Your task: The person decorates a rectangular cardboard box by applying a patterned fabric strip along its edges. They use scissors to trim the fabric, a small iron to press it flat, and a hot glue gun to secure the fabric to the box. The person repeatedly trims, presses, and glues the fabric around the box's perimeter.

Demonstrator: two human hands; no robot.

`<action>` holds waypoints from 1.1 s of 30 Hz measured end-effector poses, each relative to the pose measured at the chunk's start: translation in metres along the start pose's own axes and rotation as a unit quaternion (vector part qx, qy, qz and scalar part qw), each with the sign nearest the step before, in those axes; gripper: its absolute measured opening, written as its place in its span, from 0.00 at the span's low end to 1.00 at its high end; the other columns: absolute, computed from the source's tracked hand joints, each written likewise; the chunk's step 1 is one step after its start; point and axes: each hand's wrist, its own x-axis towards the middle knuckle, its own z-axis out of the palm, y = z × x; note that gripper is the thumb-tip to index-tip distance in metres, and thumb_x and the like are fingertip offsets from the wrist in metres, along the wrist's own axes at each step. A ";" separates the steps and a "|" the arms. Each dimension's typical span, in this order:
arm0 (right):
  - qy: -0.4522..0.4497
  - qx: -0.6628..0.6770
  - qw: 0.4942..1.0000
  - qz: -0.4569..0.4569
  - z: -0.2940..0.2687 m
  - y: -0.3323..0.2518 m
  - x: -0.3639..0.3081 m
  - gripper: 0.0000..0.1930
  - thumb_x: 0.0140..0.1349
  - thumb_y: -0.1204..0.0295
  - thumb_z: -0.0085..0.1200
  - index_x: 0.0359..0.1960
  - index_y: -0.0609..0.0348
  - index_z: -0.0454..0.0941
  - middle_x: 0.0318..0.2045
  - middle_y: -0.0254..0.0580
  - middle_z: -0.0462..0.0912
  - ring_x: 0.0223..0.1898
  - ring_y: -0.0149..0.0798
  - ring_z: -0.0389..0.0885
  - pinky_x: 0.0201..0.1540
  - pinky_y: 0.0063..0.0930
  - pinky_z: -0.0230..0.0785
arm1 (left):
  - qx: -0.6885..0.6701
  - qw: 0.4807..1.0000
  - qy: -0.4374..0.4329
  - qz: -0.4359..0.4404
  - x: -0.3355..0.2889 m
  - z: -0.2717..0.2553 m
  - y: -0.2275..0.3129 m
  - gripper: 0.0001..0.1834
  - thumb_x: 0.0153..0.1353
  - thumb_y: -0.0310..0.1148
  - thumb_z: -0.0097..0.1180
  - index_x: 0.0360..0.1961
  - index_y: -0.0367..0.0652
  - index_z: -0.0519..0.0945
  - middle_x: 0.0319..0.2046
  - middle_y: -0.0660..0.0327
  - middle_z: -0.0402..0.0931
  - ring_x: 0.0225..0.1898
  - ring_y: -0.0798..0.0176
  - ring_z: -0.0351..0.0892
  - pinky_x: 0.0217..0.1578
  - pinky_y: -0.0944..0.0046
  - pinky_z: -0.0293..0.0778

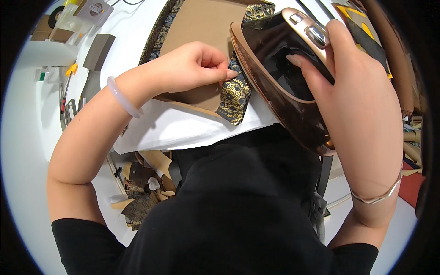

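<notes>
My right hand (350, 75) is wrapped around the handle of a glossy brown clothes iron (275, 52) with copper-coloured trim. The iron is tilted, its soleplate edge right beside a strip of black, blue and gold patterned fabric (236, 101). My left hand (197, 66) pinches that fabric between thumb and finger, close to the soleplate. The fabric lies along the edge of a brown board (201, 23), and more of the same pattern borders the board's far and left sides. Part of the board is hidden beneath my left hand and the iron.
The work rests on a white-covered table (169, 130) with its near edge against my black apron. A grey block (99, 52) stands at the left, near a red-handled tool (63, 105). Fabric scraps (142, 206) lie below the table. Brown material (389, 32) lies at the far right.
</notes>
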 end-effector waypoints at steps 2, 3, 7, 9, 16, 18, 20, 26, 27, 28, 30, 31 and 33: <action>-0.010 -0.008 1.000 0.012 -0.001 -0.001 -0.008 0.20 0.71 0.62 0.71 0.50 0.60 0.74 0.33 0.52 0.88 0.39 0.62 0.88 0.37 0.47 0.79 | -0.010 1.000 0.007 0.008 -0.002 0.003 0.003 0.19 0.79 0.42 0.66 0.35 0.36 0.88 0.31 0.64 0.88 0.36 0.73 0.83 0.44 0.66 0.80; -0.012 -0.011 1.000 0.016 -0.002 -0.001 -0.014 0.20 0.72 0.62 0.71 0.50 0.60 0.74 0.33 0.52 0.88 0.39 0.61 0.88 0.37 0.48 0.79 | -0.002 1.000 0.016 0.001 -0.002 0.005 0.007 0.20 0.79 0.42 0.66 0.35 0.35 0.88 0.31 0.64 0.89 0.36 0.72 0.84 0.45 0.66 0.81; -0.010 -0.007 0.999 0.041 -0.004 -0.006 -0.024 0.19 0.72 0.62 0.71 0.48 0.60 0.74 0.34 0.52 0.89 0.39 0.58 0.90 0.37 0.48 0.81 | -0.018 1.000 0.021 0.012 0.002 0.005 0.005 0.22 0.78 0.45 0.66 0.34 0.36 0.88 0.29 0.65 0.87 0.35 0.73 0.83 0.42 0.67 0.79; 0.004 0.004 1.000 0.015 0.000 -0.006 -0.014 0.19 0.72 0.61 0.71 0.48 0.60 0.75 0.33 0.52 0.89 0.38 0.58 0.90 0.36 0.47 0.81 | -0.023 0.999 0.027 -0.031 -0.002 0.006 0.014 0.23 0.80 0.46 0.65 0.32 0.38 0.86 0.23 0.72 0.77 0.25 0.78 0.70 0.29 0.70 0.65; 0.035 0.043 0.998 -0.020 0.005 0.006 -0.012 0.18 0.71 0.62 0.70 0.47 0.59 0.74 0.29 0.49 0.88 0.34 0.55 0.90 0.35 0.46 0.82 | -0.049 0.994 0.048 -0.082 -0.006 -0.002 0.014 0.26 0.80 0.53 0.63 0.33 0.39 0.87 0.19 0.74 0.70 0.19 0.79 0.65 0.20 0.72 0.58; 0.018 0.076 0.997 -0.015 0.004 0.006 -0.011 0.17 0.73 0.63 0.68 0.48 0.58 0.74 0.29 0.50 0.88 0.33 0.54 0.91 0.35 0.46 0.82 | -0.063 0.992 0.067 -0.090 -0.013 0.003 0.015 0.29 0.75 0.58 0.67 0.35 0.38 0.88 0.20 0.70 0.74 0.19 0.76 0.68 0.21 0.70 0.62; -0.016 0.085 0.996 -0.002 0.002 0.004 -0.009 0.16 0.73 0.64 0.68 0.49 0.59 0.74 0.29 0.51 0.88 0.33 0.55 0.91 0.35 0.46 0.82 | -0.029 0.989 0.120 -0.084 -0.016 0.014 0.019 0.28 0.73 0.56 0.72 0.49 0.36 0.88 0.25 0.68 0.78 0.23 0.75 0.74 0.24 0.70 0.71; -0.002 0.131 0.991 -0.030 -0.004 0.009 -0.013 0.15 0.74 0.66 0.67 0.49 0.59 0.73 0.30 0.52 0.87 0.33 0.56 0.90 0.35 0.48 0.81 | 0.032 0.990 0.130 -0.055 -0.026 0.035 0.022 0.14 0.76 0.38 0.72 0.40 0.37 0.85 0.40 0.68 0.76 0.33 0.76 0.69 0.36 0.69 0.70; 0.003 0.133 0.991 -0.035 -0.004 0.009 -0.013 0.15 0.74 0.66 0.67 0.49 0.59 0.73 0.30 0.51 0.87 0.33 0.56 0.89 0.35 0.48 0.81 | 0.044 0.988 0.139 -0.044 -0.028 0.037 0.021 0.15 0.75 0.37 0.72 0.37 0.36 0.84 0.43 0.67 0.74 0.34 0.75 0.69 0.37 0.69 0.69; 0.008 0.135 0.990 -0.041 -0.003 0.009 -0.014 0.15 0.74 0.66 0.67 0.49 0.59 0.73 0.30 0.51 0.87 0.33 0.56 0.89 0.35 0.48 0.81 | 0.049 0.986 0.155 -0.029 -0.029 0.040 0.018 0.16 0.74 0.38 0.73 0.36 0.36 0.84 0.42 0.65 0.75 0.34 0.73 0.71 0.37 0.67 0.72; 0.008 0.126 0.991 -0.047 -0.002 0.010 -0.014 0.16 0.73 0.66 0.68 0.49 0.59 0.73 0.30 0.51 0.87 0.33 0.56 0.89 0.35 0.48 0.80 | 0.059 0.981 0.184 0.001 -0.029 0.046 0.010 0.18 0.73 0.40 0.74 0.34 0.36 0.84 0.38 0.61 0.76 0.34 0.68 0.75 0.37 0.63 0.76; 0.006 0.126 0.991 -0.044 -0.001 0.009 -0.014 0.16 0.73 0.66 0.68 0.49 0.59 0.73 0.30 0.51 0.87 0.33 0.56 0.89 0.35 0.48 0.80 | 0.052 0.981 0.187 0.009 -0.030 0.048 0.008 0.18 0.73 0.39 0.74 0.34 0.36 0.83 0.39 0.61 0.76 0.34 0.67 0.76 0.38 0.63 0.76; 0.005 0.113 0.993 -0.035 -0.001 0.008 -0.013 0.16 0.73 0.66 0.68 0.49 0.59 0.73 0.30 0.51 0.87 0.33 0.56 0.89 0.35 0.49 0.80 | 0.038 0.980 0.194 0.024 -0.032 0.053 0.004 0.17 0.73 0.38 0.73 0.34 0.35 0.82 0.39 0.59 0.76 0.34 0.66 0.76 0.38 0.62 0.77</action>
